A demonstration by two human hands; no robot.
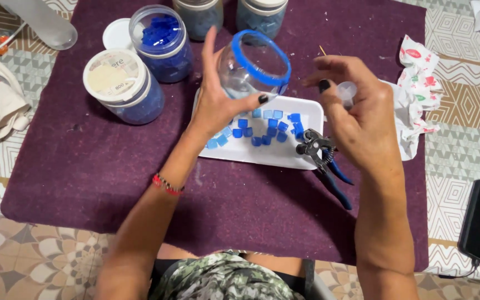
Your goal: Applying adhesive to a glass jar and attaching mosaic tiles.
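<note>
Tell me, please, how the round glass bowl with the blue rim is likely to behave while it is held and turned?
The glass bowl looks smooth and clear, so probably slippery and breakable. The left hand holds it tilted by its side; being round, it would likely roll if set down that way. It seems light, since one hand lifts it above the white tray.

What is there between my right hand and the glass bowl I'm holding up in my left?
Nothing visible. The right hand, pinching a small clear piece, hovers just right of the glass bowl held in the left hand; only open air separates them. The white tray of blue tiles and the pliers lie lower, on the purple cloth.
</note>
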